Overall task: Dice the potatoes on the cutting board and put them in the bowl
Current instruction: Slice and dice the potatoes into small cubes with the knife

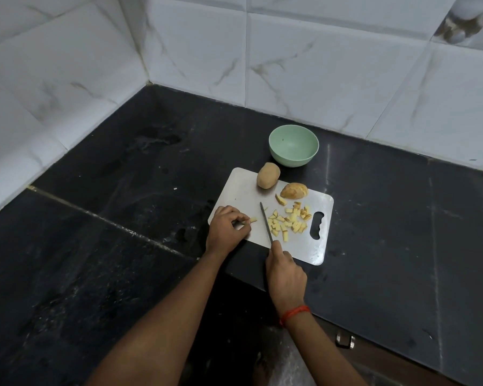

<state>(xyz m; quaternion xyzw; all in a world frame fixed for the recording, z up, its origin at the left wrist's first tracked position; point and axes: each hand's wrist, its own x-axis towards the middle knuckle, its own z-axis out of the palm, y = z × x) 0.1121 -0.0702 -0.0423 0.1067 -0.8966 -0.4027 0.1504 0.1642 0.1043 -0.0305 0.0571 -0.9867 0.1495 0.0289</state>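
Note:
A white cutting board (243, 190) lies on the black counter. On it sit a whole potato (268, 175), a half potato (294, 190) and a heap of diced pieces (289, 221). My left hand (226, 229) pinches a small potato strip (253, 220) at the board's left edge. My right hand (285, 274) grips a knife (266, 222), blade pointing away between the strip and the heap. A green bowl (293, 145) stands just behind the board, with nothing inside.
The black stone counter (123, 218) runs into a corner of white marble-look tiled walls (332, 65). The counter's front edge lies below my right hand, with a cabinet latch (345, 340) beneath it. Wet patches mark the counter left of the board.

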